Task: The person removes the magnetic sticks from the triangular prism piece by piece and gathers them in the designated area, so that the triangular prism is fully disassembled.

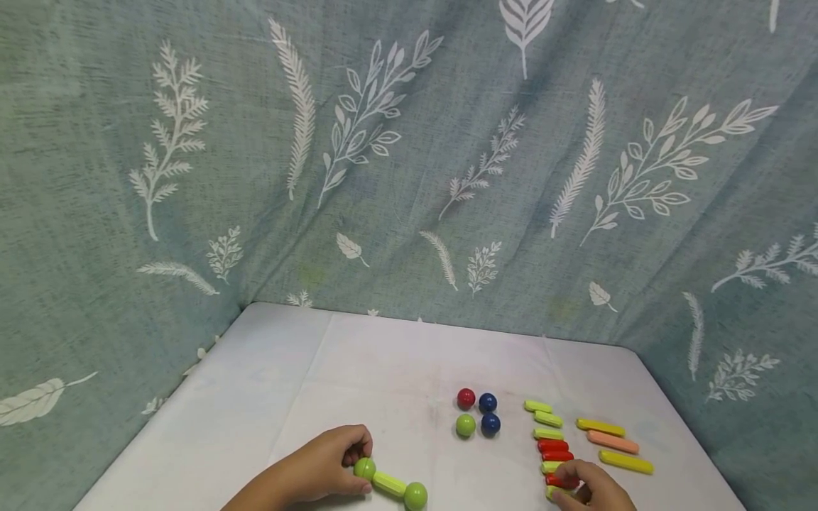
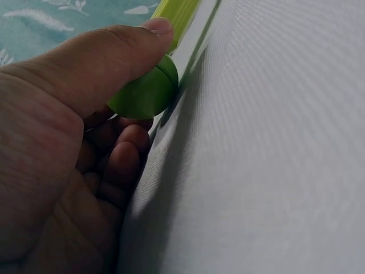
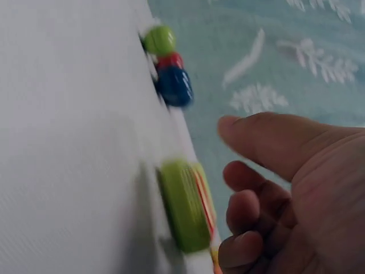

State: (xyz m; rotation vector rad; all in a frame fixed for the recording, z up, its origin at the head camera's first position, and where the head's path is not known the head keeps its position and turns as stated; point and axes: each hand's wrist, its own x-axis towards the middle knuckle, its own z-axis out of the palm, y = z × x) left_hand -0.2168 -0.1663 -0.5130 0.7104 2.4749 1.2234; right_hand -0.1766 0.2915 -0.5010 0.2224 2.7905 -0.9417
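In the head view, my left hand (image 1: 326, 461) pinches a green ball (image 1: 365, 468). That ball is joined to a short lime-green stick (image 1: 390, 484), which has a second green ball (image 1: 415, 496) on its far end. The left wrist view shows the thumb lying over the ball (image 2: 145, 96) and onto the stick (image 2: 178, 20), with fingers curled behind. My right hand (image 1: 597, 486) is over the near end of a column of short sticks. In the right wrist view its thumb and bent fingers are apart, beside the nearest lime-green stick (image 3: 185, 208), holding nothing.
Above the column's red sticks (image 1: 553, 446) lie more lime-green ones (image 1: 548, 419). To their right are longer yellow sticks (image 1: 626, 462) and an orange one (image 1: 613, 442). A red ball (image 1: 466, 399), a green ball (image 1: 465, 425) and two blue balls (image 1: 490, 424) sit mid-table.
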